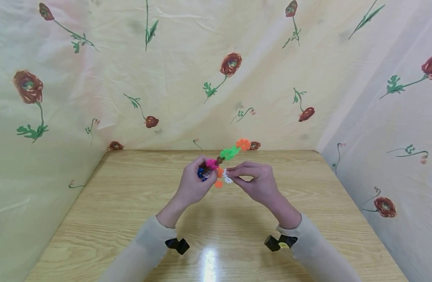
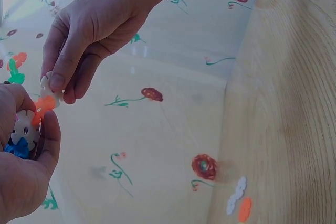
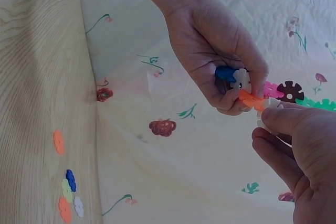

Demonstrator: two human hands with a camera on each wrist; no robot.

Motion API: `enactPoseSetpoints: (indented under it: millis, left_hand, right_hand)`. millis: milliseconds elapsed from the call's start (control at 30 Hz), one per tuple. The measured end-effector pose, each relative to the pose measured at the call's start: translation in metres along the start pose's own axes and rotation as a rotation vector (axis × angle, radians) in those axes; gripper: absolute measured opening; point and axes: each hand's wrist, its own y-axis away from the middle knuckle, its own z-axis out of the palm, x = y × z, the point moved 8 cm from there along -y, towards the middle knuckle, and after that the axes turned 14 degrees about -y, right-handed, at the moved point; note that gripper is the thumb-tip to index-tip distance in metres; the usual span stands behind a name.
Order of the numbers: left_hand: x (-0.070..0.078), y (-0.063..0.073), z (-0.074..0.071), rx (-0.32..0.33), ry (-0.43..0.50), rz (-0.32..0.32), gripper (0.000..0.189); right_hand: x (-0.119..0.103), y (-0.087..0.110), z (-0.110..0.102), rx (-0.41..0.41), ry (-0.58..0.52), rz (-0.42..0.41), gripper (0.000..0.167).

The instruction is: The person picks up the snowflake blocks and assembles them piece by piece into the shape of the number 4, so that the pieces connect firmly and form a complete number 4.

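My left hand (image 1: 195, 182) grips a joined chain of notched plastic snowflake discs. Next to its fingers, the right wrist view shows a blue disc (image 3: 224, 73), a white disc (image 3: 241, 78), an orange disc (image 3: 251, 99), a pink disc (image 3: 272, 88) and a brown disc (image 3: 290, 88). Green discs (image 1: 229, 153) and an orange end disc (image 1: 243, 144) stick out up and to the right. Between thumb and fingers, my right hand (image 1: 256, 180) pinches another white disc (image 2: 45, 84), touching the held orange one. Whether their slots interlock is hidden by the fingertips.
Loose discs lie on the wooden table (image 1: 131, 219) beyond the hands, among them orange (image 3: 59, 141), blue (image 3: 71, 180), yellow-green (image 3: 66, 190) and white (image 3: 79, 206) ones. A flowered cloth (image 1: 188, 78) hangs behind the table and along both sides.
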Motion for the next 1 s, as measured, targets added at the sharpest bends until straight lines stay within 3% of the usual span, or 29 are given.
enactPoseSetpoints:
  millis: [500, 1000]
  left_hand:
    - [0.0002, 0.0007, -0.0001, 0.0, 0.001, -0.008, 0.015]
    - [0.0048, -0.0015, 0.0024, -0.011, 0.008, 0.027, 0.013]
  right_hand:
    - [-0.0006, -0.0002, 0.0002, -0.011, 0.007, 0.0, 0.018]
    - [-0.0062, -0.0034, -0.0015, -0.023, 0.051, -0.009, 0.024]
